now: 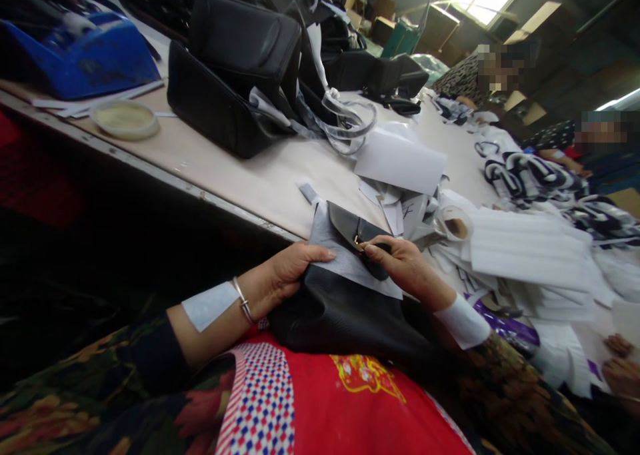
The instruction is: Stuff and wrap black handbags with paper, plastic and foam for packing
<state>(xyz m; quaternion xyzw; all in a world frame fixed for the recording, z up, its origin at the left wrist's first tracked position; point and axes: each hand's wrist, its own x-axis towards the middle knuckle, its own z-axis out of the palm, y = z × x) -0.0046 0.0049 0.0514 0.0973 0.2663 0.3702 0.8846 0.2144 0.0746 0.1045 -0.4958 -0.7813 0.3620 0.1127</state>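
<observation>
A black leather handbag (345, 315) rests on my lap against the table edge. Over its upper part lies a thin white protective sheet (340, 248), with the bag's black flap (357, 225) on top of it. My left hand (295, 265) grips the left side of the bag and sheet, thumb pressed on the sheet. With my right hand (400, 262) I pinch the small gold clasp (357, 243) on the flap. The fingertips partly cover this clasp. Each of my forearms has a white patch stuck to it.
Black bags (240, 62) stand at the table's back left, near a blue bin (85, 55) and a round shallow dish (124, 118). White paper (400, 158), a tape roll (455, 223) and white foam sheets (530, 248) lie to the right. Other people are across the table.
</observation>
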